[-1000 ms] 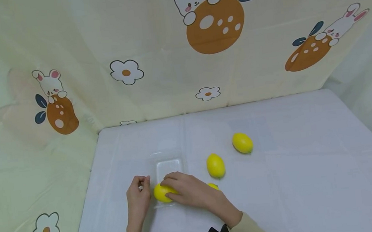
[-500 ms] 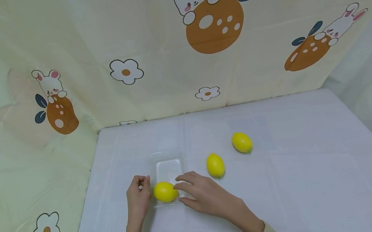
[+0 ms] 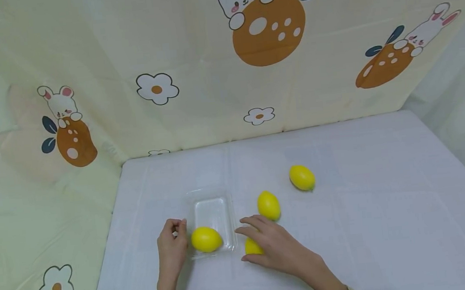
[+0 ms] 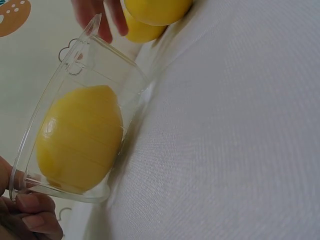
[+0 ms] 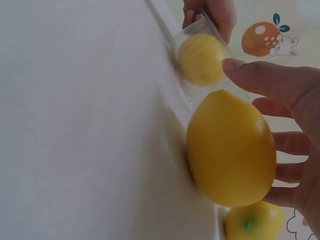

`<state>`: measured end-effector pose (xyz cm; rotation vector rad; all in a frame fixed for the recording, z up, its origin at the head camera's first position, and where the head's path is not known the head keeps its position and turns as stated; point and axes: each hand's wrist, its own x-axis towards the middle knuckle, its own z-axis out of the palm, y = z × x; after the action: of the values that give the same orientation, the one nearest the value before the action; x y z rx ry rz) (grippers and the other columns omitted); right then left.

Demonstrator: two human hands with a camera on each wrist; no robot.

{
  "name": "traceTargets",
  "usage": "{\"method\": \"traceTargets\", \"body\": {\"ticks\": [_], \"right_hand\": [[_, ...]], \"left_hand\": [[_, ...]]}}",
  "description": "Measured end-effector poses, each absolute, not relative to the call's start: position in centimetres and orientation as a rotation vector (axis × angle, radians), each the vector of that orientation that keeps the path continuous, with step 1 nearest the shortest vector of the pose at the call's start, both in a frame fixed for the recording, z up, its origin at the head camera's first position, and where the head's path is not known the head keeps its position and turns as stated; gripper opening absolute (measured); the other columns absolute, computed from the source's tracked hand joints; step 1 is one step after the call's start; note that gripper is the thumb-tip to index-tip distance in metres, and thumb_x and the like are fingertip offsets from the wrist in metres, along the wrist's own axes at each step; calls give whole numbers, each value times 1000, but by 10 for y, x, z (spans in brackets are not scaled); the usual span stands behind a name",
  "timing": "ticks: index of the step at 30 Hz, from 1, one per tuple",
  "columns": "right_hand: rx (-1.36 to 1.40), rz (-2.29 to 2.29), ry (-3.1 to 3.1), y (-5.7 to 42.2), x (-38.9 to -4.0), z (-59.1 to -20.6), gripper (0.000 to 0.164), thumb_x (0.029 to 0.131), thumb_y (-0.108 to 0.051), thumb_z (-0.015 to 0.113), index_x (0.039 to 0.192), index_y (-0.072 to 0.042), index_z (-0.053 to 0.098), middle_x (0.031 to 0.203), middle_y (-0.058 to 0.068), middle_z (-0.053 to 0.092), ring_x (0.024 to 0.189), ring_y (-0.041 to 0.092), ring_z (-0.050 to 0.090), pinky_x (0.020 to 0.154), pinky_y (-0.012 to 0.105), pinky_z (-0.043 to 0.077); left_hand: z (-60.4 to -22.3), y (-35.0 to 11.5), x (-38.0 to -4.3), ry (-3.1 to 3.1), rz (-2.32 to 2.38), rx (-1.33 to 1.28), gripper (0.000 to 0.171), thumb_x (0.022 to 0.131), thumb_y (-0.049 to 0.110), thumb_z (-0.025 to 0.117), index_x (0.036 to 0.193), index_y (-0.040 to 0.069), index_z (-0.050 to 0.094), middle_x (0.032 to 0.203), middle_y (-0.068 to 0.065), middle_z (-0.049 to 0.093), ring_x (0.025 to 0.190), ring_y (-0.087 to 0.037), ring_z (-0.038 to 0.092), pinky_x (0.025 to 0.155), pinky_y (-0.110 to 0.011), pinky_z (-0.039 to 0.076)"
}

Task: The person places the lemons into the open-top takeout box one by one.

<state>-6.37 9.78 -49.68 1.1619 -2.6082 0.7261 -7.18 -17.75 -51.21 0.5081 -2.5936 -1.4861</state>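
A clear plastic container (image 3: pixel 210 212) lies on the table with one lemon (image 3: pixel 206 239) in its near end. My left hand (image 3: pixel 172 244) pinches the container's left rim between thumb and fingers, as the left wrist view shows closely. To the right of the container, my right hand (image 3: pixel 282 247) hovers around a second lemon (image 5: pixel 230 150), its fingers spread and the thumb apart from the fruit. In the head view that hand partly covers this lemon. Just beyond the right fingers lies another lemon (image 3: pixel 268 205).
Farther back and to the right rests one more lemon (image 3: pixel 302 178). A white cloth covers the table (image 3: pixel 369 216). Patterned curtains (image 3: pixel 189 42) with rabbits and flowers stand along the back and left sides.
My right hand let go of the lemon now in the container, then drew back to the right and came over another lemon. The left hand stayed at the rim.
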Motion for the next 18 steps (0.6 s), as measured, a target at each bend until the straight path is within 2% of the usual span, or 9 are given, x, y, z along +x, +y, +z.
{"method": "traceTargets", "body": {"ticks": [9,18], "right_hand": [[1106,720,-2741,106,-57,-509,56,79,-32,90,126,-14,67,134,12,63,119,28,64,96,44,57],[1076,740,-2717,110,-53,-516,55,77,-25,90,127,-16,67,128,8,65,113,24,66,88,39,60]], "left_hand": [[-509,-178,-70,-2587,-1488,499,18,104,16,59,102,-2,63,86,-11,57,60,-15,46,52,-22,40],[-507,-178,-70,-2592,-1489,482,19,105,16,59,103,-2,62,86,-11,56,61,-15,46,52,-23,40]]}}
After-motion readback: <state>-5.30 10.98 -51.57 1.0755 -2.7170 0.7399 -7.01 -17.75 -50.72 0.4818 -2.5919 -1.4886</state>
